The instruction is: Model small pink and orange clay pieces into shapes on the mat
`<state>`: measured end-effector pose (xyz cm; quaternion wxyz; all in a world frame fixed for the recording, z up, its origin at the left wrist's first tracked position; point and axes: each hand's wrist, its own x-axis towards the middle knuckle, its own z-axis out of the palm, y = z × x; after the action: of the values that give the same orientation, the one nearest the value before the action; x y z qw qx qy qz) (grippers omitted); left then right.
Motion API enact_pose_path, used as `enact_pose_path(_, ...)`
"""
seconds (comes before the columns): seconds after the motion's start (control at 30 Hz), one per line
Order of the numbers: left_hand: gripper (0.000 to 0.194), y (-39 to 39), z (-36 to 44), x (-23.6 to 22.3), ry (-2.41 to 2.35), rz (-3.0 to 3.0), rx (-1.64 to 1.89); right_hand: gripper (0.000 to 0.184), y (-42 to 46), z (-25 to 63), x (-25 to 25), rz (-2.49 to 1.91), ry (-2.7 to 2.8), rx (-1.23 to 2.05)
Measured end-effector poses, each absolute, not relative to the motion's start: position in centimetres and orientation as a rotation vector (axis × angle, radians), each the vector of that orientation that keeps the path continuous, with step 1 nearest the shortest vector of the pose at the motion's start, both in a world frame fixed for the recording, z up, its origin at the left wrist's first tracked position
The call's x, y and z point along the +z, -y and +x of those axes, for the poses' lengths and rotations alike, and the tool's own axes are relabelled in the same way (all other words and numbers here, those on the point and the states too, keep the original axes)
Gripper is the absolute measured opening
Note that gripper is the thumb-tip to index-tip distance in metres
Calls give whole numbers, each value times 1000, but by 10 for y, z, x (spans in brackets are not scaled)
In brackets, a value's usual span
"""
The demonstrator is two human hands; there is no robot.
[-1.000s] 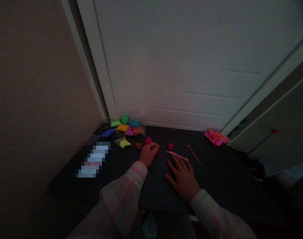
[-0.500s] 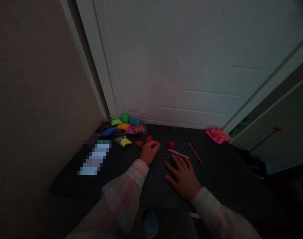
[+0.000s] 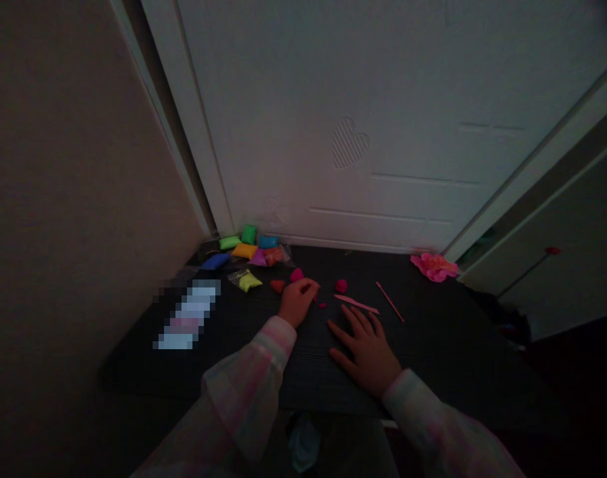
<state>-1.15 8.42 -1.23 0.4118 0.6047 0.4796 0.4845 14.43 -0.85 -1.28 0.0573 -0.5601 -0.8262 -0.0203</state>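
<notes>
My left hand (image 3: 297, 302) is closed in a pinch over the dark table, and whatever lies between its fingertips is too small to make out. Just beyond it sit a magenta clay lump (image 3: 296, 275) and an orange-red clay piece (image 3: 277, 285). A tiny pink bit (image 3: 322, 305) lies right of its fingers. My right hand (image 3: 367, 348) rests flat with the fingers spread. Its fingertips are close to a pink clay knife (image 3: 357, 304). Behind the knife is a small magenta ball (image 3: 341, 285), and a thin pink stick tool (image 3: 390, 302) lies further right.
Several colored clay packets (image 3: 244, 251) are grouped at the back left, with a yellow packet (image 3: 248, 280) in front. A blurred-out bright rectangle (image 3: 188, 315) lies on the left. A pink flower (image 3: 435, 266) is at the back right. A white panel (image 3: 293, 159) rises behind the dark table (image 3: 433, 358).
The view has shifted very slightly. Both hands keep the same pose and place on the table, and nothing else has visibly moved.
</notes>
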Motion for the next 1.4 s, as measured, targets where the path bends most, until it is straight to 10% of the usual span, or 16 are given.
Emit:
enact_pose_path(0.77,16,-84,-12,-11,-1213,1538,1223,51,6,152,-20,-1659,2322,-14)
enact_pose_path(1.4,23,-90,-42,-11,-1420,1649,1358,13,-18,137,-14,-1576,2093,90)
